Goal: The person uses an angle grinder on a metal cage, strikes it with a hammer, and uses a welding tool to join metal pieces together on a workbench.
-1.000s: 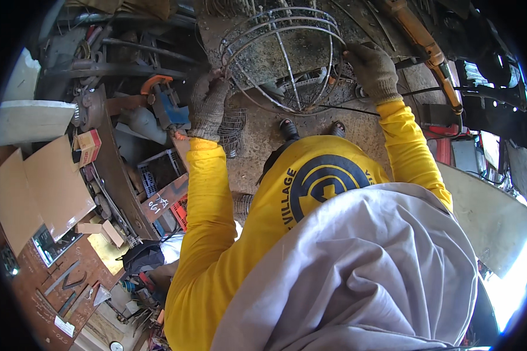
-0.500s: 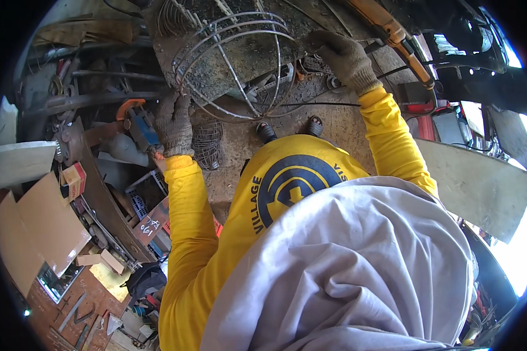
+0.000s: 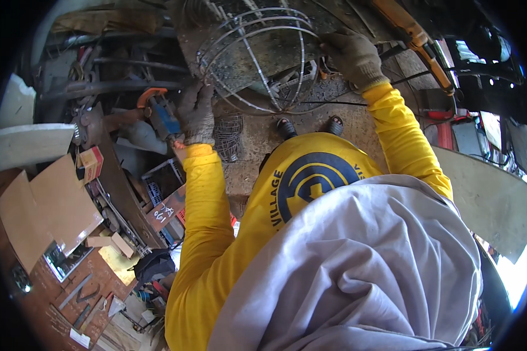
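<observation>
Grey cloth (image 3: 357, 275) hangs over my front, filling the lower right of the view. Yellow sleeves run up from it to both gloved hands.

Wire cage (image 3: 257, 55) — a domed frame of bent rods and hoops, standing on the worn, stained bench (image 3: 263, 134) ahead of me, near the top of the view. It sits between my two hands, spanning the gap from one to the other.

My left hand (image 3: 196, 111) is at the cage's lower left edge, glove closed round a rod there, grasping the frame. My right hand (image 3: 352, 55) is at the cage's right side, higher in the view, fingers curled in against the outer hoops; it appears to be gripping them, though I cannot tell exactly which rod it has.

Orange-handled tool (image 3: 413, 32) lies to the right of my right hand, well apart from the cage. A black cable (image 3: 334, 103) runs along the bench under the cage's near rim.

Left of my left hand — a blue clamp with an orange jaw (image 3: 158, 111), just beside the glove. A small piece of wire mesh (image 3: 228, 136) lies below the cage, close to my left wrist.

Sheets of cardboard (image 3: 47, 210) lie far left, lower down.
</observation>
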Motion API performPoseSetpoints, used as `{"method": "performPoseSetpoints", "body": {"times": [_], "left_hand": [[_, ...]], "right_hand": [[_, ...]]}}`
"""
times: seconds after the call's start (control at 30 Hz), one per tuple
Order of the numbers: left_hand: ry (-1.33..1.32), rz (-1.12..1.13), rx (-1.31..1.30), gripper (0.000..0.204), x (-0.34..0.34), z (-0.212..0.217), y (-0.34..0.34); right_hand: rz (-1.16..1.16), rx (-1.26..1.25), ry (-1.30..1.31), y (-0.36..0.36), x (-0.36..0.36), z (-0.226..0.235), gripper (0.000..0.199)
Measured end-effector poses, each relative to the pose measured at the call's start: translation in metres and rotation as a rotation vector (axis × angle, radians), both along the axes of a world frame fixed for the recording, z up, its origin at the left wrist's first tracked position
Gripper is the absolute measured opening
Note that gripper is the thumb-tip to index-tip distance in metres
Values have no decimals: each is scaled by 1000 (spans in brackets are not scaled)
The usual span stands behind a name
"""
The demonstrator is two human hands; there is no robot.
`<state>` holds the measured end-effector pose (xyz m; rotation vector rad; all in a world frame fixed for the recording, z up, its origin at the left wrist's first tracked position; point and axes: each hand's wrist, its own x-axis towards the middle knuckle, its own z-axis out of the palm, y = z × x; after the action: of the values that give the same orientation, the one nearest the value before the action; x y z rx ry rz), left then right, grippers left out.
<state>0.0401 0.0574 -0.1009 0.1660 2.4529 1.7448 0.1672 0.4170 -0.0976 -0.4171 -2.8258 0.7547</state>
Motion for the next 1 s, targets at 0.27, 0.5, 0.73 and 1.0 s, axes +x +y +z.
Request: {"method": "performPoseSetpoints", "body": {"times": [0.27, 0.5, 0.73, 1.0], "left_hand": [[-39, -115, 59, 26, -8, -5, -15], [-26, -66, 97, 27, -14, -20, -25], [51, -69, 120, 29, -15, -27, -26], [308, -127, -243, 31, 1, 8, -3]], "right_hand": [[2, 20, 8, 0, 1, 1, 30], [-13, -25, 34, -4, -2, 1, 26], [-18, 5, 59, -4, -2, 1, 26], [-17, -15, 53, -2, -2, 0, 27]]}}
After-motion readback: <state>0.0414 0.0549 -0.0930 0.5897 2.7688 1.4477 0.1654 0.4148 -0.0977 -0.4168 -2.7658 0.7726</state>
